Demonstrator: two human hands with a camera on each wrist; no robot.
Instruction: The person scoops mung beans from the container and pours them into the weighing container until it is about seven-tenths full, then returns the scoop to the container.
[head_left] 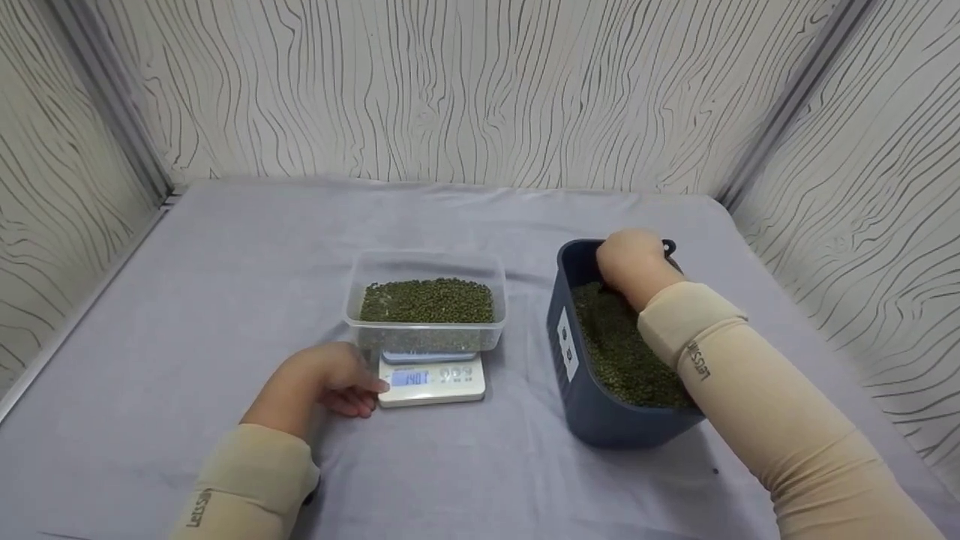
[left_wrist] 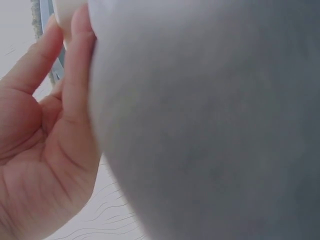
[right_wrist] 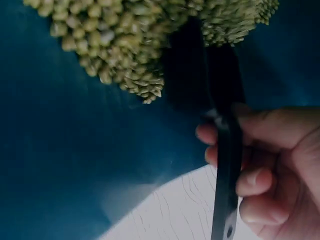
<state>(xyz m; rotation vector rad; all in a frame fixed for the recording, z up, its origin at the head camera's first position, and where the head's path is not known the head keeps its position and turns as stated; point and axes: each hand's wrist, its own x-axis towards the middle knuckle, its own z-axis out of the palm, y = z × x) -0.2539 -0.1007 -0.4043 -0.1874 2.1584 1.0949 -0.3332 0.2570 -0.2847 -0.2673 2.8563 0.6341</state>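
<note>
My left hand (head_left: 334, 375) is at the left edge of a white kitchen scale (head_left: 442, 391), thumb over the front left corner. In the left wrist view, the scale's corner (left_wrist: 67, 14) lies between thumb and fingers. On the scale stands a clear plastic container (head_left: 424, 337) holding green mung beans (head_left: 431, 300). My right hand (head_left: 634, 259) reaches into a dark blue bin (head_left: 630, 427) of mung beans (head_left: 626, 352). Seen from the right wrist, it grips the handle of a black scoop (right_wrist: 227, 175), whose dark blade is at the beans. The display's digits are too blurred to read.
A grey-lilac cloth (head_left: 247, 300) covers the table. A white label (head_left: 568, 345) is on the bin's left side. One small dark bean (head_left: 715, 471) lies on the cloth near the bin. Wood-grain patterned walls (head_left: 450, 90) enclose the back and sides.
</note>
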